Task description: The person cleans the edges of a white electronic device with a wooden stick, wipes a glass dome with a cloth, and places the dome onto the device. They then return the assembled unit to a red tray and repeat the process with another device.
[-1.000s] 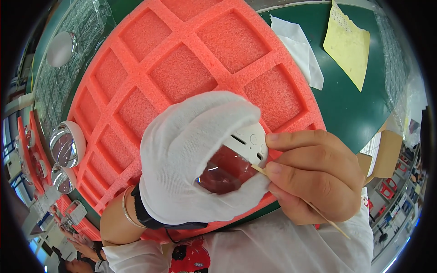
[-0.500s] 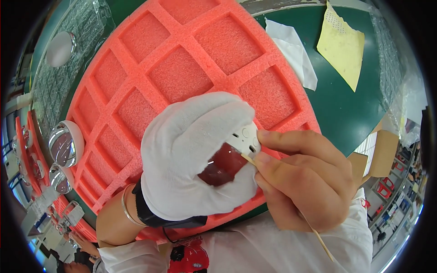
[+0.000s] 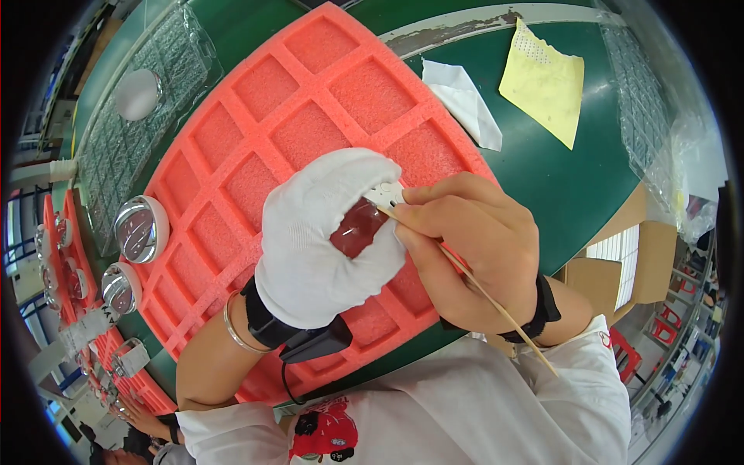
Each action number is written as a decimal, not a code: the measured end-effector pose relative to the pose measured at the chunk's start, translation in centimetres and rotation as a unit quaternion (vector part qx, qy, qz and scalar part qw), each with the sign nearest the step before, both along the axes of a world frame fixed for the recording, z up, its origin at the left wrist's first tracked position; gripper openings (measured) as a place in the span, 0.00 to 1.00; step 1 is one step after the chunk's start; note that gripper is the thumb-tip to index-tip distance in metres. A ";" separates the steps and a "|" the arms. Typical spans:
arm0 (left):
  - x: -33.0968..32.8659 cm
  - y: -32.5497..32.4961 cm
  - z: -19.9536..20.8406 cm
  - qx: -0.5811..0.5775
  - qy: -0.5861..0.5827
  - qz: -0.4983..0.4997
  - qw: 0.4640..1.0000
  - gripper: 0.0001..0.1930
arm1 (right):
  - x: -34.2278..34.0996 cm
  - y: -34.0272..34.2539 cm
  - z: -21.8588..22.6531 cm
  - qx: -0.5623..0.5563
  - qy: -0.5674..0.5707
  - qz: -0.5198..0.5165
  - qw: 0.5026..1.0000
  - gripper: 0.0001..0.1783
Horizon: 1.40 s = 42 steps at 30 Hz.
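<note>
Cupping: left hand [image 3: 322,240], curled round white-edged glossy dome [image 3: 357,230]
Wooden stick [image 3: 496,307]: pinched by right hand [image 3: 484,240], slanting up-left, tip seemingly touching dome

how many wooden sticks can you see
1: the wooden stick in the right hand, its tip at the shiny piece in the gloved left hand. Others may be hidden.

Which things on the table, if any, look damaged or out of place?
The yellow sheet lies askew on the green table, its upper edge ragged, as if torn. The pale strip at the far edge looks worn, with brownish patches.
</note>
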State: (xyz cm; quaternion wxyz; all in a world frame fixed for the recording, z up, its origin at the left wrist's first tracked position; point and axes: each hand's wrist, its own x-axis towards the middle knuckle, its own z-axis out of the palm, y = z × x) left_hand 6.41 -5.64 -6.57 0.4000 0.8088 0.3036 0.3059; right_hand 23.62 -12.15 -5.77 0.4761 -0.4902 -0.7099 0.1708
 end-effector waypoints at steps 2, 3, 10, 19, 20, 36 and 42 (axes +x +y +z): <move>0.1 -0.2 -0.4 -0.006 -0.012 0.002 1.000 0.19 | 0.1 0.0 0.2 -0.027 -0.003 -0.003 1.000 0.09; 0.1 -0.2 -0.5 -0.015 -0.024 0.007 1.000 0.19 | 0.0 0.0 0.3 -0.040 -0.004 -0.004 0.999 0.09; 0.7 -0.3 -0.2 0.008 -0.027 0.029 0.999 0.19 | 1.5 -0.4 0.4 -0.062 0.003 0.036 0.997 0.08; 0.4 0.4 0.4 -0.013 0.010 -0.004 1.000 0.21 | 1.3 0.6 1.3 -0.105 -0.013 0.035 0.994 0.08; 0.4 0.5 0.3 0.000 0.006 -0.009 1.000 0.22 | 1.4 0.7 1.2 -0.108 -0.015 0.038 0.993 0.08; 0.1 0.8 0.4 -0.045 0.013 -0.038 0.998 0.23 | 1.2 0.3 1.4 -0.100 -0.029 0.058 0.993 0.09; 0.4 0.7 0.0 -0.010 -0.005 -0.024 1.000 0.21 | 0.9 0.4 1.2 -0.087 -0.037 0.037 0.995 0.08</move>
